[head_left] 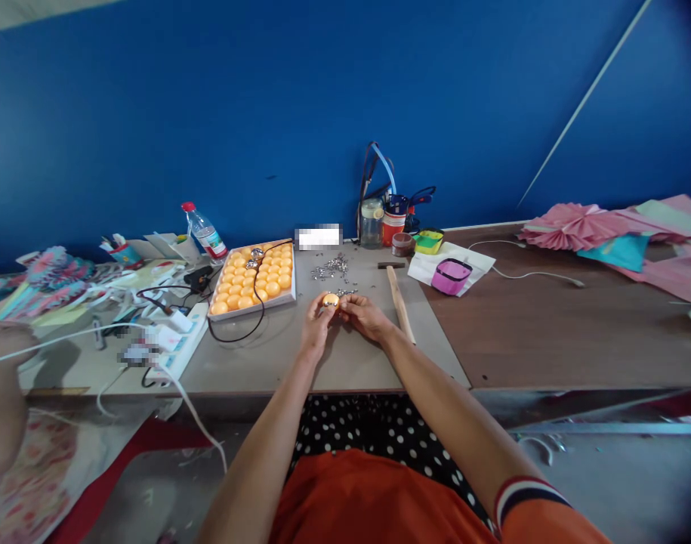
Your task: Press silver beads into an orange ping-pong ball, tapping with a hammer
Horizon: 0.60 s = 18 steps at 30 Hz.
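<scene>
My left hand [316,326] grips an orange ball [331,300] that has small shiny bits on its near side. The fingers of my right hand [368,316] are pinched together at the ball's right side; whatever they hold is too small to make out. Just beyond both hands, small silvery metal pieces [337,266] lie scattered on the grey mat [356,363]. To the left, a shallow box [254,308] holds rows of similar orange balls [245,302], with a few shiny silver items on top. Right of my hands lies a hammer [400,306] with a wooden handle.
A black cable [237,340] loops over the box. Further left are a power strip [180,355], a water bottle [206,234] and another person's arm [2,408]. Behind stand a glass jar [371,224] and a red cup [393,227]. Pink paper [583,227] lies far right.
</scene>
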Tool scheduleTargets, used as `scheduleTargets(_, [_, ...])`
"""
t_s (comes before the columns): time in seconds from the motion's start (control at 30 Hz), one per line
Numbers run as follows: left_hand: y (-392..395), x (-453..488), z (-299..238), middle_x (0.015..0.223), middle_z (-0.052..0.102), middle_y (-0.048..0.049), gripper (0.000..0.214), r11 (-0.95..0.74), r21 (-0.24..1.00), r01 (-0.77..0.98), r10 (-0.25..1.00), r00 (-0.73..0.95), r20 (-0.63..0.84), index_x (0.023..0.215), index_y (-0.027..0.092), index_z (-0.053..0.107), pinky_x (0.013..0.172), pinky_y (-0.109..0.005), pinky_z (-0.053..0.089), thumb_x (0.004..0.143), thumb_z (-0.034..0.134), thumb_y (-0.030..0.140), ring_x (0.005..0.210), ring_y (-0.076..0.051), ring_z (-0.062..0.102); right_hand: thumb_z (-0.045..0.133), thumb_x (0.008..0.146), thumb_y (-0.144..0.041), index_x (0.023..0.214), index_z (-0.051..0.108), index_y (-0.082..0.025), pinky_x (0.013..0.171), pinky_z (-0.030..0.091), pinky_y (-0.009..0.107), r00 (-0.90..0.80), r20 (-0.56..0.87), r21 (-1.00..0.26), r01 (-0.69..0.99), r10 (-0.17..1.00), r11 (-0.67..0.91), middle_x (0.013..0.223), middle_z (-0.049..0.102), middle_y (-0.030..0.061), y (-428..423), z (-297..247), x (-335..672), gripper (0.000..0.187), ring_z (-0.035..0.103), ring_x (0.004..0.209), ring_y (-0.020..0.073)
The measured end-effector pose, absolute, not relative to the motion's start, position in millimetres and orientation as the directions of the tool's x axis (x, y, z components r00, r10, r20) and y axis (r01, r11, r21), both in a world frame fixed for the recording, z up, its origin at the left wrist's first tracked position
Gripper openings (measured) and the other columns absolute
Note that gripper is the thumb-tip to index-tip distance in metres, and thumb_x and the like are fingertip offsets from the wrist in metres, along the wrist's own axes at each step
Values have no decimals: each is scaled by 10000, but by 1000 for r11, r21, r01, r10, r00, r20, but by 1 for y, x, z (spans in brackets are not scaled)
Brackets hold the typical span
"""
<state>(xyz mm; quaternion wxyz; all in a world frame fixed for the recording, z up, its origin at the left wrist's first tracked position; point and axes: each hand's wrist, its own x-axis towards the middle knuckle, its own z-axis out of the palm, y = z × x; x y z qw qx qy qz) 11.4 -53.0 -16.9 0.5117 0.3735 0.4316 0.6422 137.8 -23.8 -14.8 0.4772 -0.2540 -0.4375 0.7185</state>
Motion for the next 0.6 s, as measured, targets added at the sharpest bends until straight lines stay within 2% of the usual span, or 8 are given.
scheduleTargets(0.3, [-58, 13, -14, 1091, 633, -75, 470, -144, 967, -209, 971, -217, 97, 1114, 187, 604, 813, -293, 480, 674, 714, 312, 895, -172, 615, 687, 656, -344, 742, 512, -198, 372, 335, 201, -434, 40, -881, -441, 900, -174, 458, 526, -68, -27, -12, 138, 244, 437, 388, 91])
scheduleTargets(0.6, [-60, 12, -14, 1106, 625, -88, 460, -205, 978, -27, 959, -203, 196, 1137, 188, 575, 858, -322, 469, 718, 675, 350, 958, -194, 604, 688, 661, -311, 732, 510, -189, 453, 351, 200, -401, 42, -892, -428, 915, -147, 492, 565, -52, -26, -16, 138, 227, 475, 449, 86])
